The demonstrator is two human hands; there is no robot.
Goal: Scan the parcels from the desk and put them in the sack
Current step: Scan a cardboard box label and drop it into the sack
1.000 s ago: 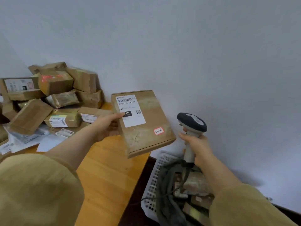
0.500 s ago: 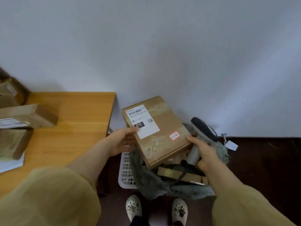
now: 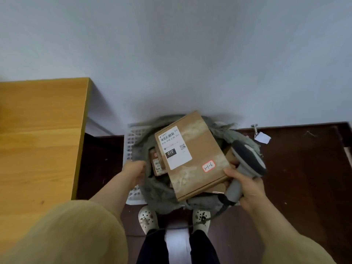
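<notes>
- The parcel (image 3: 202, 143) lies tilted over the sack (image 3: 158, 189) mouth. Its label (image 3: 176, 147) shows a barcode and "010"; its red-edged sticker (image 3: 208, 165) reads roughly "3-1-6".
- Your right hand (image 3: 247, 187) grips the scanner (image 3: 247, 159), thumb on the parcel's corner.
- Your left hand (image 3: 136, 169) is at the sack's rim; its grip can't be told.

Probably a small parcel depot or mail room. A cardboard parcel (image 3: 192, 155) with a barcode label (image 3: 176, 147) lies over a grey sack (image 3: 158, 189) in a white basket (image 3: 131, 141). A handheld scanner (image 3: 247, 159) is at 3 o'clock, and a wooden desk (image 3: 38, 140) at 9 o'clock. The wall (image 3: 190, 54) is bare.
</notes>
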